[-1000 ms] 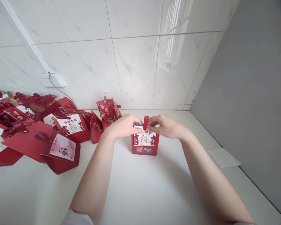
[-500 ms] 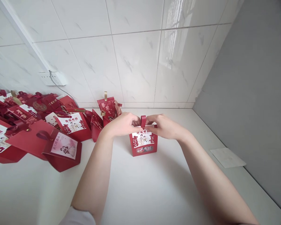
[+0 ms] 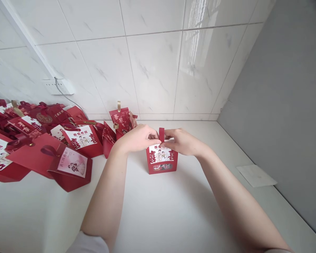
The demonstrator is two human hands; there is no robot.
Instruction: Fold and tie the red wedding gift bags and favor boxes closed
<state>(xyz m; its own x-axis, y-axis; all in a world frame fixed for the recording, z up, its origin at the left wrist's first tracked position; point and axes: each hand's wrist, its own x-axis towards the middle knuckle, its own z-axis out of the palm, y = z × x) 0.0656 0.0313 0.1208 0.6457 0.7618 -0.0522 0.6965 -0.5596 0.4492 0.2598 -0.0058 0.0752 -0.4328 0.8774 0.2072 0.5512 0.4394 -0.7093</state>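
Note:
A small red gift box (image 3: pixel 162 158) with a white printed label and an oval window stands upright on the white table (image 3: pixel 152 214). From its top rises a red ribbon loop (image 3: pixel 161 134). My left hand (image 3: pixel 140 138) pinches the top edge at the left of the loop, thumb in front and fingers behind. My right hand (image 3: pixel 183 141) grips the same edge on the right, its thumb pointing inward close to the left thumb. The hands cover the upper corners of the box, and the fingers behind it are partly hidden.
Several red gift boxes (image 3: pixel 81 138) crowd the left side of the table, one with its lid flap (image 3: pixel 34 154) raised. A red box with a gold strap (image 3: pixel 121 119) stands by the tiled wall. A white paper (image 3: pixel 256 175) lies at right, beside a grey panel (image 3: pixel 284 105).
My right hand has shifted slightly inward along the top edge, and its thumb is nearer the left one. The view has tilted a little; the box stays in place.

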